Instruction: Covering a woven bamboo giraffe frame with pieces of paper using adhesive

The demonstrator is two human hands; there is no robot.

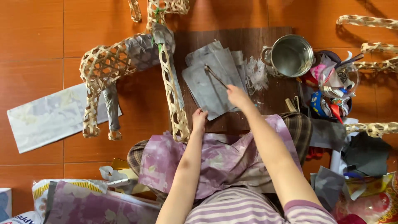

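Head view, looking down: our right hand [238, 96] is closed around the handle of a thin brush [215, 76], whose tip rests on the stack of grey paper sheets [209, 85] at about twelve o'clock from our lap. The sheets lie on a dark wooden board [269, 97] set on the orange tiled floor [33, 62]. Our left hand [199, 121] sits at the near edge of that stack, fingers curled; we cannot tell whether it pinches a sheet or only presses on it. At ten o'clock stands a woven bamboo animal frame [103, 66], partly covered in grey paper, one leg reaching down just beside the left hand. At one o'clock a steel pot [292, 56] sits on the board's far right corner, with a clear bowl of coloured scraps [338, 83] just beyond it. Purple flowered paper [215, 159] is spread over our lap.
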